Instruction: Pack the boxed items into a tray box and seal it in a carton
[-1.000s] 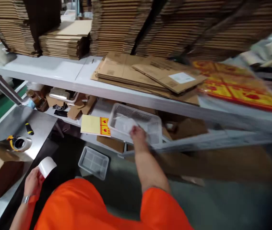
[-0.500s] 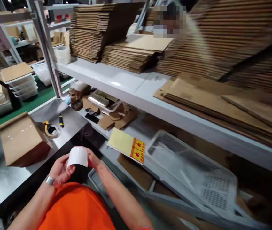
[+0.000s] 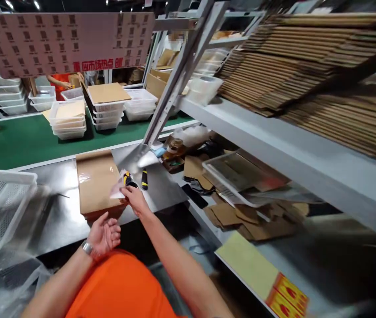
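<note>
My right hand (image 3: 135,199) pinches a thin whitish label (image 3: 116,191) by its edge, over the near right corner of a brown cardboard box (image 3: 96,179). Just in front of the box, my left hand (image 3: 104,234) is turned palm up with nothing in it, its fingers loosely bent and apart. A yellow and black tape dispenser (image 3: 127,177) sits beyond my right fingers, partly hidden by the label and hand. To its right lies a black and yellow cutter (image 3: 144,179) on the metal table (image 3: 164,185).
On the left stands a white perforated basket (image 3: 7,207). Behind the table runs a green belt (image 3: 25,141) with stacked white trays (image 3: 108,115). A metal post (image 3: 177,75) and a shelf (image 3: 274,132) with stacked flat cardboard (image 3: 294,66) rise at right. Yellow card (image 3: 249,265) sits lower.
My view has swung left towards the table. My hands, earlier both on the white label, have parted: the right carried it to the box and the left let go.
</note>
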The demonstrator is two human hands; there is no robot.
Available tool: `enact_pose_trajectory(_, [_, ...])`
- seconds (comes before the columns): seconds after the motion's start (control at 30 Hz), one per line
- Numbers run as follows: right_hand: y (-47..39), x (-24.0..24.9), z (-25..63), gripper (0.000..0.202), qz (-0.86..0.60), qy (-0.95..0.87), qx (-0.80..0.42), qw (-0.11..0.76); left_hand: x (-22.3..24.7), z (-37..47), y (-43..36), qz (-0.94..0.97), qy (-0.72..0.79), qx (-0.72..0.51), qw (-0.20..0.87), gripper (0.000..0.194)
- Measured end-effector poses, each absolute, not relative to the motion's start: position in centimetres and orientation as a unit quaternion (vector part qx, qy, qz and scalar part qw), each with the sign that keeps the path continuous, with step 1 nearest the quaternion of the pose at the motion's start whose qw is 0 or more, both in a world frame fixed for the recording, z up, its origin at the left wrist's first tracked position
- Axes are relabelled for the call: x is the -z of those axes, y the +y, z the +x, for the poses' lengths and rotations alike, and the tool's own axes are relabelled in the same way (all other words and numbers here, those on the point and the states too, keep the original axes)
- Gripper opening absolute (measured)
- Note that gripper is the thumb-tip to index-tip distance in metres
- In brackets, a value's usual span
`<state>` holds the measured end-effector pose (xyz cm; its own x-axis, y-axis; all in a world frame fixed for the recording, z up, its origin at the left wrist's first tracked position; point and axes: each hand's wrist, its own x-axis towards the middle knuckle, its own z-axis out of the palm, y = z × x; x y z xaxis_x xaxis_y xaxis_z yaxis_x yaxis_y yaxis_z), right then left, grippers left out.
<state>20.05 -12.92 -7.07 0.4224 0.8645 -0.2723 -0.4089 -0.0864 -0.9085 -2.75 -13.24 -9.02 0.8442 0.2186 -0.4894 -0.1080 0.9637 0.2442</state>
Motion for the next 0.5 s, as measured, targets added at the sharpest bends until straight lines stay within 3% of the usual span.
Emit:
enact_pose_trajectory(0.07, [-8.7,6.2,19.3,0.034,-0.626,-0.212,-0.474,0.582,8.8,-4.4,-11.3,0.183,0.293,-0.101,0.933,0.039])
enact_pose_trajectory(0.23, [-2.5,5.7,18.2,0.027,-0.719,-0.212,-0.435,0.5,6.5,-5.9,-5.3,0.478,0.341,-0.176,0.79,0.055])
enact_pose_trajectory(0.37, [-2.0,5.7,18.3,0.029,-0.8,-0.259,-0.383,0.382,5.7,-3.9,1.8,0.75,0.318,-0.26,0.519,0.033])
enact_pose_trajectory(0.5, [-1.8,4.3,18.4,0.021,-0.858,-0.341,-0.303,0.236,6.3,0.5,7.8,0.908,0.25,-0.179,0.285,0.018])
